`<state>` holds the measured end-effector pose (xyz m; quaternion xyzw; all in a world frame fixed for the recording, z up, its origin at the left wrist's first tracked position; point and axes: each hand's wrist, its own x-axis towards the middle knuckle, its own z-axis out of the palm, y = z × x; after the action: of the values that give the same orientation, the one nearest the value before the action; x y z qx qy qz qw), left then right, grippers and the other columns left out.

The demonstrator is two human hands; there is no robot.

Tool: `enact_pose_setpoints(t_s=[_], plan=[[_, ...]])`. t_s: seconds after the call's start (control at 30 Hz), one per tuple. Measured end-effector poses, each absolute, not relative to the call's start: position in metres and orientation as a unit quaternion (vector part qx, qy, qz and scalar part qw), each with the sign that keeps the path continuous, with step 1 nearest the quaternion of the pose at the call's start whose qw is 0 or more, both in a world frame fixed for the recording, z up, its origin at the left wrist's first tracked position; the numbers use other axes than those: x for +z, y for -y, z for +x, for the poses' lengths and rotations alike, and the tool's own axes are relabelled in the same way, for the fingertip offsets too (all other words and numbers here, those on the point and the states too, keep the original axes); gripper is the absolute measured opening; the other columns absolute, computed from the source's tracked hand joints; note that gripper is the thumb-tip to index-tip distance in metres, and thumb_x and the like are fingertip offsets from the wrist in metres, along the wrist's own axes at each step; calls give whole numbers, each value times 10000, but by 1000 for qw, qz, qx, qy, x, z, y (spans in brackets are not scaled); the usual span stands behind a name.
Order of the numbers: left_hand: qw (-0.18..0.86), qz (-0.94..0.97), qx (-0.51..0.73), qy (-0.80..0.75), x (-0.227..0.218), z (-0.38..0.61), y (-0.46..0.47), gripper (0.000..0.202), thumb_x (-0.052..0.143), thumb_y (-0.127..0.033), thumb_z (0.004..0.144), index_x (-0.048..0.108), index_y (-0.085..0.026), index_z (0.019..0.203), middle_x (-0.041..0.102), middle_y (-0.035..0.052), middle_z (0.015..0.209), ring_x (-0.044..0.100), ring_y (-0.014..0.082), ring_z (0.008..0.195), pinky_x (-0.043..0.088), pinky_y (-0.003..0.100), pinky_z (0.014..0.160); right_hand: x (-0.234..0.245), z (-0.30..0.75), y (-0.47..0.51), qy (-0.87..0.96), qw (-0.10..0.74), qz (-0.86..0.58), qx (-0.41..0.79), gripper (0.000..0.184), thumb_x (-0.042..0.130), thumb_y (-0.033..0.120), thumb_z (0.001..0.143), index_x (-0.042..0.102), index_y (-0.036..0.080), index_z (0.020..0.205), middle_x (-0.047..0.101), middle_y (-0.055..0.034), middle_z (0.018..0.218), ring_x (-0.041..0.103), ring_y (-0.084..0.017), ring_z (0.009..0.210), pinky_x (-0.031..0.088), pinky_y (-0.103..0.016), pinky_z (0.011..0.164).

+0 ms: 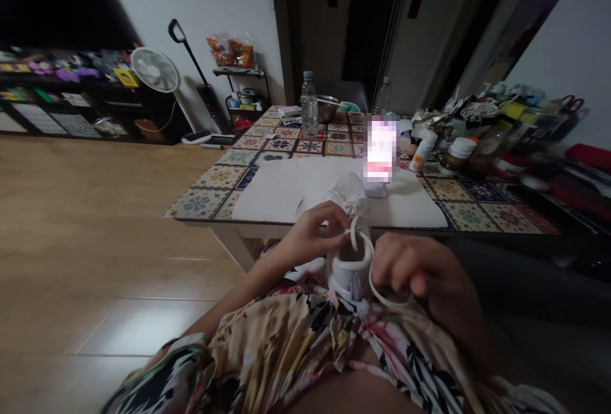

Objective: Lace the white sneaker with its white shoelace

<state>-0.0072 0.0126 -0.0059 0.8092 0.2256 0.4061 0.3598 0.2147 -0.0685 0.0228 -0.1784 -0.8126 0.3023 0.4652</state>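
With the white shoe [351,279] reaching over the worktop's [210,202] near edge, the left hand [321,230] pinches and the right hand [414,266] curls round its lace [389,303], whose slack loop could twist or snag if pulled unevenly.

Two bare hands [324,232] [415,264], one white lace-up shoe [359,210]

There are two clear plastic bottles [309,111] [383,95], one round silvery metal bowl [328,110], one bright rectangular screen [380,149], one large white sheet [267,192], one patterned table [198,202], one white round fan [155,70] and one slim black floor cleaner [209,100]. The mixed pile [508,108] is too crowded to count.
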Motion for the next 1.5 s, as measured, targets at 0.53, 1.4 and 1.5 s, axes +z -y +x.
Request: enact_pose_setpoints(t_s=[0.53,1.4,1.5], plan=[[394,831,362,-155,-3,-5,-13,501,350,-611,981,475,-172,774,521,106,1010,504,208,929,440,319,876,6,201,33,836,411,-328,156,109,566,115,885,545,216,846,550,-12,854,544,-163,789,470,-276,701],[591,620,508,-96,17,-32,9,435,793,-437,770,542,-161,546,459,-18,541,414,61,412,334,202,381,4,217,32,478,792,-292,245,138,720,381,853,670,252,848,540,61,597,363,-67,410,283,-178,380],[617,638,427,-173,18,-14,14,285,822,-401,744,702,-146,784,593,7,675,519,74,498,410,199,459,0,200,41,618,686,-353,151,48,706,292,857,692,249,843,663,10,704,586,-134,569,468,-244,498]])
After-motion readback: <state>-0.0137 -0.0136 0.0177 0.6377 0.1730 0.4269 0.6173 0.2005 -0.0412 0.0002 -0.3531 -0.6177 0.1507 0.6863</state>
